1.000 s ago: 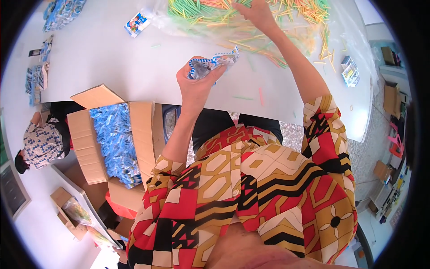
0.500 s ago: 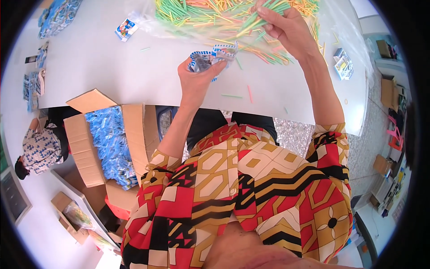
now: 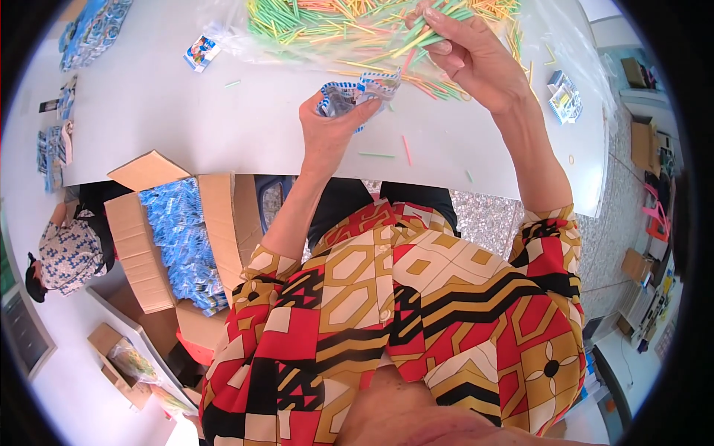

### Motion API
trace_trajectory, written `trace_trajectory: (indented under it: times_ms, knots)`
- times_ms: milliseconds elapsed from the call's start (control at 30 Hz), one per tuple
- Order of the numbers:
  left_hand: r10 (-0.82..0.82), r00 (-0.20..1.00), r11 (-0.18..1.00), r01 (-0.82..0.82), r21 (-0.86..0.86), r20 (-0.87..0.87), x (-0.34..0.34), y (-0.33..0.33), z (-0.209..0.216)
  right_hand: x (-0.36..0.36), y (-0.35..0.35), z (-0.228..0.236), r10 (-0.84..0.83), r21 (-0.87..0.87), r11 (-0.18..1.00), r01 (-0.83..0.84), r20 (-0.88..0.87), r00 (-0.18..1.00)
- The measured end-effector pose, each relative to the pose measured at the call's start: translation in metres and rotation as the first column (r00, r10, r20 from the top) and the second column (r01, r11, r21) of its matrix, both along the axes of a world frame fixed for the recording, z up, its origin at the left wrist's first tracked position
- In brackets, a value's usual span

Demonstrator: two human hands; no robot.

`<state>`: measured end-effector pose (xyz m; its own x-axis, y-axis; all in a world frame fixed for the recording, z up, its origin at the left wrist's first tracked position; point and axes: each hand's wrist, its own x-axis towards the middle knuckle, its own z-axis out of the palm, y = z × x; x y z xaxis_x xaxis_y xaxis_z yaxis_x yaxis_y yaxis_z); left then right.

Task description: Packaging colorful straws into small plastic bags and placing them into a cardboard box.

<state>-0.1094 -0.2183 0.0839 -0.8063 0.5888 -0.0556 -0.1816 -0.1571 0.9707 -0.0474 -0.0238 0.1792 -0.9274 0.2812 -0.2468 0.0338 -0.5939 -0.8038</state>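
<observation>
My left hand (image 3: 327, 135) grips a small plastic packet (image 3: 378, 89) with blue-and-white striped edges, its mouth spread apart. Up and to the right, my right hand (image 3: 483, 65) holds a bunch of thin coloured sticks (image 3: 425, 34), mostly green with some yellow, pinched between thumb and fingers. The bunch is above the packet and apart from it. Behind it, a large heap of similar green, yellow, orange and pink sticks (image 3: 297, 26) lies on a clear plastic sheet (image 3: 230, 37). A few loose sticks, including a pink one (image 3: 407, 150), lie on the table near me.
On the white table (image 3: 186, 126) lie a small printed packet (image 3: 201, 53) and a blue-white pack (image 3: 565, 97). Stacks of blue packets (image 3: 95, 33) line its left. An open cardboard box (image 3: 141, 253) full of blue packets stands at its front edge. Another person (image 3: 74, 249) is at far left.
My right hand has come slightly nearer and left with the bunch of sticks. The packet in my left hand has shifted slightly right.
</observation>
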Motion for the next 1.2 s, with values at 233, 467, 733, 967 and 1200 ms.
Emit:
trace_trajectory:
  times_ms: [233,467,733,967,1200]
  knots:
    - [-0.02,0.999,1.0,0.02,0.012,0.03,0.003,0.003,0.0,0.001,-0.014,0.003,0.009,-0.045,0.999,-0.009,-0.005,1.0]
    - [-0.044,0.996,0.993,0.036,0.111,0.072,0.004,0.005,0.005,-0.013,0.004,-0.052,0.282,0.177,0.958,-0.225,-0.722,0.632]
    - [-0.054,0.996,0.991,0.045,0.126,0.074,0.005,0.001,0.003,0.009,-0.018,-0.002,-0.059,0.217,0.974,0.056,0.006,0.998]
    - [-0.042,0.994,0.992,0.03,0.125,0.098,0.005,0.001,0.002,0.015,-0.021,0.003,-0.058,0.545,0.834,0.086,-0.068,0.996]
    - [-0.04,0.997,0.995,0.034,0.093,0.059,0.004,0.0,-0.001,0.016,-0.027,0.014,0.017,0.739,0.671,0.063,-0.101,0.995]
